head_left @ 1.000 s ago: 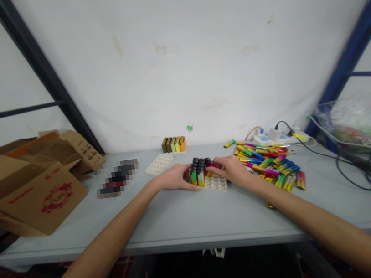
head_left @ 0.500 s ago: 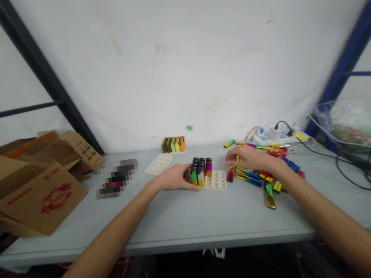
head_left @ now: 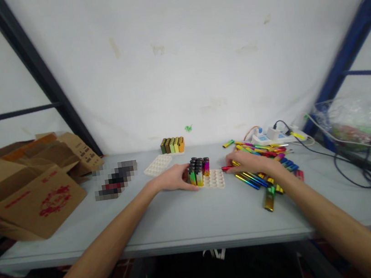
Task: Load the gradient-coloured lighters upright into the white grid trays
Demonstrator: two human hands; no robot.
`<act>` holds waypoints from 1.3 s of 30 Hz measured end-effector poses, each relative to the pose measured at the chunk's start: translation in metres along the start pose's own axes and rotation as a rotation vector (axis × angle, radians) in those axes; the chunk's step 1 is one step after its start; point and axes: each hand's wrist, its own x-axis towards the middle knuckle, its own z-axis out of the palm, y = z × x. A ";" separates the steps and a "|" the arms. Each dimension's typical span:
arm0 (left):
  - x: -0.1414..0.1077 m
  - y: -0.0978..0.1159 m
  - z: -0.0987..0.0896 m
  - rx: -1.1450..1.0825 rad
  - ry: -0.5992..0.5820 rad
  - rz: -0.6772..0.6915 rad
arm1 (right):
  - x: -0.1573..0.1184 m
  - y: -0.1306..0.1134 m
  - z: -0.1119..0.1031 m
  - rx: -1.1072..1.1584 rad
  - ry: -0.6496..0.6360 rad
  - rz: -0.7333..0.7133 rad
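Upright lighters (head_left: 196, 174) with black tops and shiny coloured bodies stand packed in the left part of a white tray (head_left: 218, 179) with round hollows. My left hand (head_left: 176, 178) curves around the left side of this group, thumb at the front and fingers partly hidden behind. To the right of the tray, my right hand (head_left: 246, 162) is closed on a red metallic lighter (head_left: 227, 168), which lies nearly flat and points left. Under and beside that hand spreads a loose pile of shiny lighters (head_left: 251, 180) in gold, blue, green and red.
A second white tray (head_left: 158, 164) lies farther back on the left. Near the wall stands a block of yellow and green lighters (head_left: 172, 145). An open cardboard box (head_left: 42, 200) occupies the left end; a power strip (head_left: 268, 137) and black cable (head_left: 338, 168) are on the right.
My right hand has lowered slightly onto the pile, and the red lighter has turned from slanting to nearly level in its fingers. My left hand has stayed at the upright lighters.
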 end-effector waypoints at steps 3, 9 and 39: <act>0.000 0.000 0.000 -0.006 -0.008 0.006 | 0.003 -0.007 0.001 0.008 0.153 0.007; 0.001 -0.002 0.001 -0.016 -0.001 0.027 | 0.008 -0.021 0.006 0.300 0.310 -0.048; 0.001 -0.002 0.001 0.002 -0.013 0.031 | 0.021 -0.044 0.030 0.249 0.535 0.161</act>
